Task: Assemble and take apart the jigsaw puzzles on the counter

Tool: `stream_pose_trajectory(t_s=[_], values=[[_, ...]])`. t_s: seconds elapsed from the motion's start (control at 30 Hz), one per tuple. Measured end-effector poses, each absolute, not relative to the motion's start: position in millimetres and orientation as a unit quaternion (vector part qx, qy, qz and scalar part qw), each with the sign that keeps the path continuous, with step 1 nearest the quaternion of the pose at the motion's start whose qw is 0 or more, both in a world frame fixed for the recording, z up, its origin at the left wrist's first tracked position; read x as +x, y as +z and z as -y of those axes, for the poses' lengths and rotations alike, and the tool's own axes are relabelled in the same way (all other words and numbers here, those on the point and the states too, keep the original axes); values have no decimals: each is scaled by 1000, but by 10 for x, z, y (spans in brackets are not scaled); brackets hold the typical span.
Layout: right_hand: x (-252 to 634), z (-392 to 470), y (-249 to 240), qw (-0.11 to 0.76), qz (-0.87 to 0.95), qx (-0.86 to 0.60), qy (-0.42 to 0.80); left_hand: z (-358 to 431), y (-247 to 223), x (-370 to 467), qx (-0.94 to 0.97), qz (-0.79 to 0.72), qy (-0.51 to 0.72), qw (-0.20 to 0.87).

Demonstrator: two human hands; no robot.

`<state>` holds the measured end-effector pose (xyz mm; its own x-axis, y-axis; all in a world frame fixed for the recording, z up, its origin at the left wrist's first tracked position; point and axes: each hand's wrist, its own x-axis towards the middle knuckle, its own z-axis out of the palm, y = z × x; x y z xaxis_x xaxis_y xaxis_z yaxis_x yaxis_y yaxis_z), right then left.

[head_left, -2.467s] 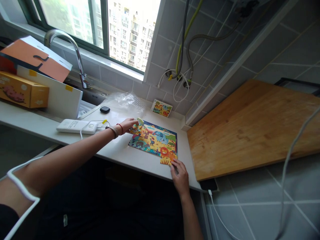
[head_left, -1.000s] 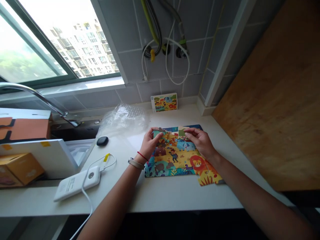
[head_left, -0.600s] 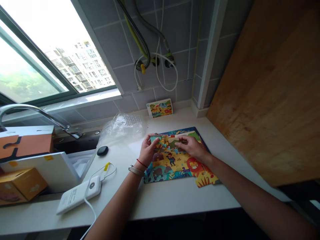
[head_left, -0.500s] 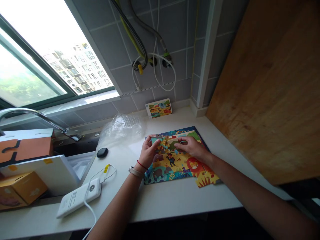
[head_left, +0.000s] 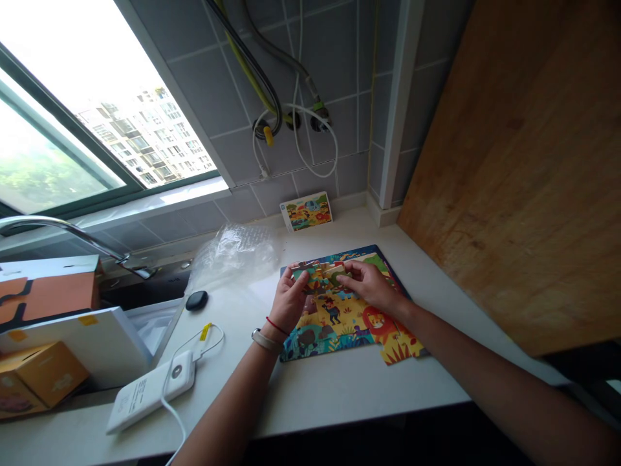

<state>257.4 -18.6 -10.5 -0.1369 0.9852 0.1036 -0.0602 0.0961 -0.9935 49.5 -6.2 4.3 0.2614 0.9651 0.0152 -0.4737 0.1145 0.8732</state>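
Observation:
A colourful jigsaw puzzle point(head_left: 347, 323) with animals and a small figure in dark clothes lies on its board on the counter. Over its upper part, my left hand point(head_left: 290, 294) is closed on a puzzle piece point(head_left: 310, 277), thumb on top. My right hand point(head_left: 371, 285) pinches a green and tan puzzle piece point(head_left: 336, 275) between thumb and fingers. The two held pieces are close together, edge by edge; whether they interlock I cannot tell. At the lower right, a section with a lion point(head_left: 378, 321) juts past the board's front edge, partly under my right forearm.
A picture card point(head_left: 307, 211) leans against the tiled wall. Crumpled clear plastic point(head_left: 235, 249) lies left of the puzzle, near a small black object point(head_left: 196, 300). A white power bank point(head_left: 150, 388) with a cable sits front left. Boxes point(head_left: 53, 294) stand by the sink; a wooden panel point(head_left: 514, 181) rises at right.
Both hands stay over the upper puzzle. The pieces in them have tilted up and drawn slightly closer together. The camera view has shifted slightly.

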Motion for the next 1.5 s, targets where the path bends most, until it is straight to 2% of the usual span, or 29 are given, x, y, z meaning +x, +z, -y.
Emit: stream_pose_trajectory(t_s=[0.2, 0.43, 0.53, 0.63, 0.77, 0.87, 1.1, 1.27, 1.5], values=[[2533, 221, -86, 469, 558, -366, 578, 121, -20, 575, 451, -288, 532, 657], [2557, 251, -41, 404, 589, -349, 606, 114, -44, 539, 530, -323, 561, 547], [2555, 264, -25, 407, 628, -349, 563, 116, -65, 559, 545, -316, 553, 545], [2566, 263, -37, 414, 690, -381, 455, 128, -104, 585, 571, -327, 535, 530], [2596, 261, -64, 385, 741, -442, 328, 130, -184, 580, 620, -345, 483, 513], [2605, 271, -71, 374, 753, -459, 288, 122, -234, 549, 666, -371, 443, 472], [2584, 289, -53, 371, 759, -437, 311, 125, -211, 490, 758, -365, 375, 390], [2580, 290, -59, 393, 746, -434, 318, 125, -209, 485, 763, -359, 376, 384], [2553, 315, -18, 377, 741, -433, 349, 128, -235, 475, 775, -354, 366, 373]])
